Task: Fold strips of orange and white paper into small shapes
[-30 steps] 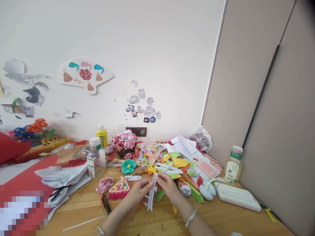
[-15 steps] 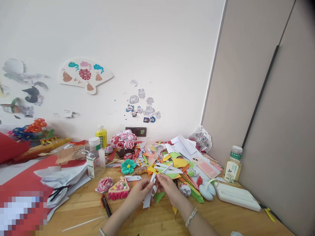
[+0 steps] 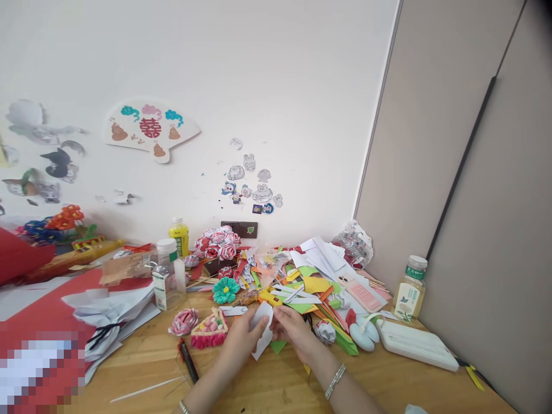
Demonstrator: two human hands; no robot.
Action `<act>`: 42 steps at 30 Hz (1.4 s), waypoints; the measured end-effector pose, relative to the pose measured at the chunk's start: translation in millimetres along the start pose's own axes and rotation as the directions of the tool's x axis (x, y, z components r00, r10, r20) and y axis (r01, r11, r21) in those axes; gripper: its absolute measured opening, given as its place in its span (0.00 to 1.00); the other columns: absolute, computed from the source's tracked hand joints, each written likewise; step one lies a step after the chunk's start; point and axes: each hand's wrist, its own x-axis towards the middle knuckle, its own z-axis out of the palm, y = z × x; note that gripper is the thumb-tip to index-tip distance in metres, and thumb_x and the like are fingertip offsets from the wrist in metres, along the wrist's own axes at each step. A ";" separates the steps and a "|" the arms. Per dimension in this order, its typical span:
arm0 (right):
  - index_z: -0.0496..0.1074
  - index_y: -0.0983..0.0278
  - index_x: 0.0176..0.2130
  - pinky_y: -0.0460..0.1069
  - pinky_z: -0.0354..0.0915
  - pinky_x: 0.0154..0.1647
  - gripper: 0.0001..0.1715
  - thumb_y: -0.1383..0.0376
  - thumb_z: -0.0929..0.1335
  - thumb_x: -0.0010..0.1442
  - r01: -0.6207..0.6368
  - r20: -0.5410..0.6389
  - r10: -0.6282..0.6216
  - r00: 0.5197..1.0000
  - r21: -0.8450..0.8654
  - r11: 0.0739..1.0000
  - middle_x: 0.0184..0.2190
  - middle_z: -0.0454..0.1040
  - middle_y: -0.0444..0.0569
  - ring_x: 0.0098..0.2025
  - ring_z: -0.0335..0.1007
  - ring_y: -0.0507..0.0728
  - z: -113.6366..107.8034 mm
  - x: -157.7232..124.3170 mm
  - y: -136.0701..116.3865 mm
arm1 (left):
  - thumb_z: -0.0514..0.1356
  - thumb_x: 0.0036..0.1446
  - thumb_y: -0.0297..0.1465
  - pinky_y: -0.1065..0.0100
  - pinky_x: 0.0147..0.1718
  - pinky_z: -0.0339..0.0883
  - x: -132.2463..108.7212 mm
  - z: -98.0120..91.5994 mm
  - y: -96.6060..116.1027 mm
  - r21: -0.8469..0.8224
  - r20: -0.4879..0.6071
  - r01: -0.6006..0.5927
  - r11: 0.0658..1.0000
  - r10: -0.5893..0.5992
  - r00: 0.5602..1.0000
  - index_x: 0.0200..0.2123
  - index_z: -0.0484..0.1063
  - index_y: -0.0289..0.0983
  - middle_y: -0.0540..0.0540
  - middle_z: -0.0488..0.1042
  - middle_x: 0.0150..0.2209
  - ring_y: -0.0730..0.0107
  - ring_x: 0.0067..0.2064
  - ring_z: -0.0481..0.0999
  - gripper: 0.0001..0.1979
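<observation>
Between my hands, just above the wooden table, is a small white paper strip (image 3: 263, 340). My left hand (image 3: 246, 334) pinches its left side, thumb lying on the paper's face. At the strip's upper right edge, my right hand (image 3: 292, 329) grips it with the fingertips; its lower fingers are partly hidden behind the paper. Right behind the hands lies a yellow glue gun (image 3: 270, 297). A green paper scrap (image 3: 278, 347) shows beneath my right hand. Left of my left hand stand a pink-trimmed triangular piece (image 3: 210, 330) and a pink and white paper rose (image 3: 184, 322).
A heap of coloured paper strips (image 3: 317, 284) fills the back middle, with a pink phone (image 3: 361, 293) on it. Bottles (image 3: 166, 276) stand left, a jar (image 3: 409, 290) right. A white power bank (image 3: 416, 345) and a black pen (image 3: 187, 361) lie on the table (image 3: 267, 391).
The white paper strip has turned and now shows a wider face between my hands. Both hands stay in nearly the same place. The view has shifted slightly.
</observation>
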 end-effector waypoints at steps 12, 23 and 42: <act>0.66 0.66 0.29 0.44 0.58 0.24 0.21 0.50 0.64 0.48 -0.022 0.035 0.022 0.999 0.000 1.000 0.23 0.67 0.44 0.20 0.60 0.47 5.1 -3.7 -3.3 | 0.54 0.42 0.44 0.75 0.18 0.54 2.6 0.4 -4.4 -0.036 -0.167 -0.029 0.999 0.023 0.986 0.17 0.62 0.36 0.54 0.63 0.16 0.73 0.21 0.63 0.17; 0.65 0.66 0.25 0.44 0.55 0.23 0.17 0.53 0.66 0.48 0.056 0.003 -0.056 0.998 -0.088 0.995 0.19 0.62 0.41 0.21 0.57 0.48 2.2 -1.8 -1.9 | 0.52 0.46 0.42 0.71 0.29 0.61 -2.9 -1.6 12.8 -0.118 0.051 -0.048 0.992 0.054 0.997 0.23 0.66 0.34 0.48 0.71 0.26 0.66 0.30 0.68 0.16; 0.66 0.66 0.29 0.44 0.54 0.23 0.17 0.53 0.66 0.48 0.133 0.062 -0.128 0.990 -0.099 0.986 0.20 0.62 0.41 0.20 0.56 0.47 -0.4 -1.7 -9.0 | 0.50 0.47 0.42 0.71 0.28 0.60 -2.3 -3.4 12.6 -0.056 0.007 -0.090 0.994 0.091 0.996 0.25 0.67 0.34 0.50 0.71 0.24 0.66 0.29 0.68 0.17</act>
